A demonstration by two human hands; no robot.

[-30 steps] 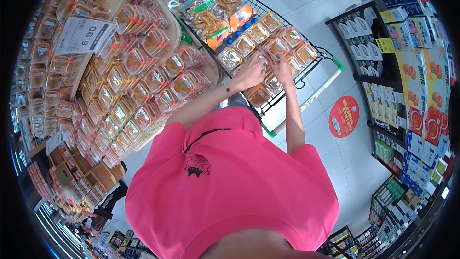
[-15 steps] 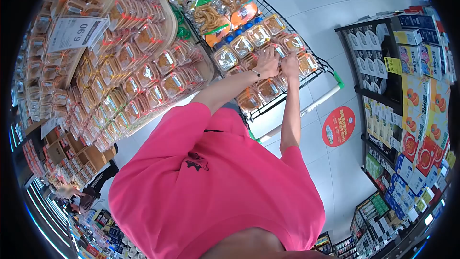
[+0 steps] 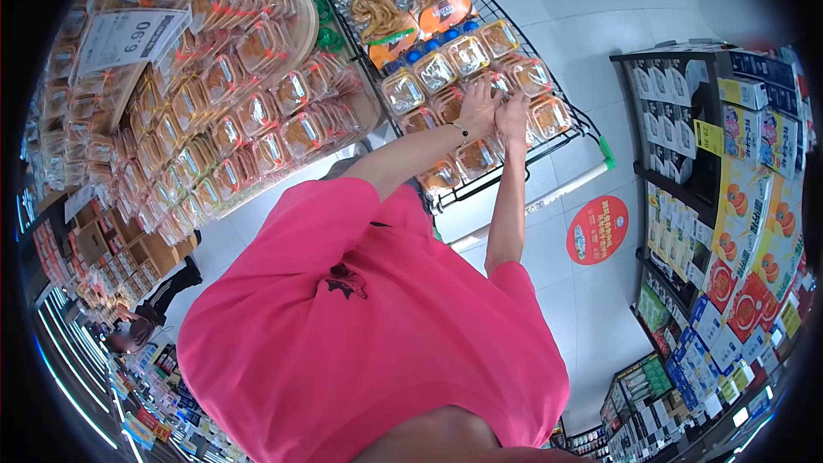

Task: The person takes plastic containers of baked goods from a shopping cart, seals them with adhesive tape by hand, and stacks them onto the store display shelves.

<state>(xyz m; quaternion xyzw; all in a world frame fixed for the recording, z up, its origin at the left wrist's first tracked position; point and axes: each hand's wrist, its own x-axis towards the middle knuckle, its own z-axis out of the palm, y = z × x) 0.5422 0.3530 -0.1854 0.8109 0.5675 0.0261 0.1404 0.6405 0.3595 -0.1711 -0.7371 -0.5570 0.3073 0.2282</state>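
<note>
Inside the shopping cart [image 3: 549,150], rows of clear plastic boxes of baked food [image 3: 467,55] with red-orange labels lie packed together. My left hand [image 3: 480,109], a dark bracelet at its wrist, has its fingers bent over one of the middle boxes. Right beside it, my right hand [image 3: 513,117] is curled with its fingertips at the same box. The two hands nearly touch and cover most of that box. Bags of ring-shaped brown snacks [image 3: 377,15], orange packs [image 3: 446,12] and blue round items [image 3: 432,45] lie farther forward in the cart.
A display [image 3: 257,116] piled with similar boxes stands left of the cart, with a price sign [image 3: 133,39]. Shelves of boxed goods [image 3: 686,120] rise on the right. A red round sticker [image 3: 597,230] marks the floor. Another person [image 3: 159,300] is at the lower left.
My hands have come slightly closer together over the middle box. The view has shifted a little. The boxes in the cart keep the same arrangement.
</note>
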